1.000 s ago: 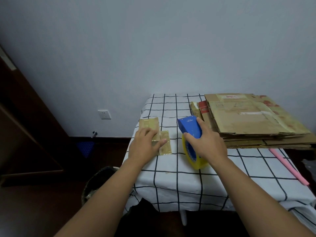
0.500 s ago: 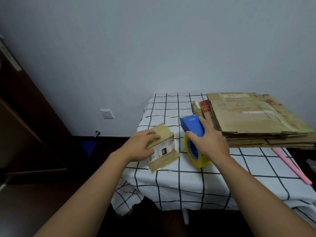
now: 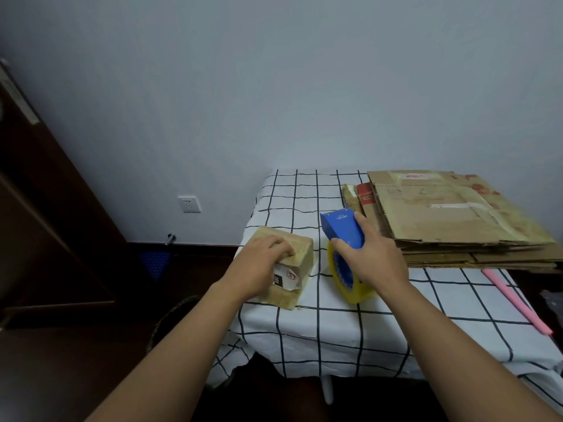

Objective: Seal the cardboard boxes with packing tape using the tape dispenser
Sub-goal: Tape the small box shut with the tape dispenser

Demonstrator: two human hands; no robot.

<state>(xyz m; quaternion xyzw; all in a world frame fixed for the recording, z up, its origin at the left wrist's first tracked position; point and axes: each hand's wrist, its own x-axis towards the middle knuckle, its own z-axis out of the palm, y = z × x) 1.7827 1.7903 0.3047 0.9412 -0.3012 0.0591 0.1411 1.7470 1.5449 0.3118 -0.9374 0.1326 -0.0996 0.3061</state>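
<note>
The small cardboard box (image 3: 283, 269) stands near the front left corner of the table (image 3: 335, 330), on the white cloth with black grid lines. One second ago it lay flat on the cloth as a folded piece; half a second ago it was already lifted into a box shape and tilted; now it sits more squarely on the cloth, with its taped top to the rear and a white and black label facing the camera. The left hand (image 3: 259, 266) rests on the top of the box, the fingers curled over its upper edge and gripping it.

Just beside the box, to the right, is the tape dispenser (image 3: 344, 236), blue, with a roll of yellowish packing tape (image 3: 350, 284) mounted below the handle; the roll touches the cloth. The right hand (image 3: 374, 257) holds the blue handle, thumb on the near side and fingers wrapped round the far side. This hand and the dispenser are almost where they were in both earlier frames.

Behind the dispenser, at the rear right of the table, is a stack of flattened cardboard boxes (image 3: 451, 214). A pink stick (image 3: 518, 303) lies along the right edge of the table. Whether the small box contains anything I cannot tell, because its flaps are shut. On the wall at the left is a white socket (image 3: 189, 204).
</note>
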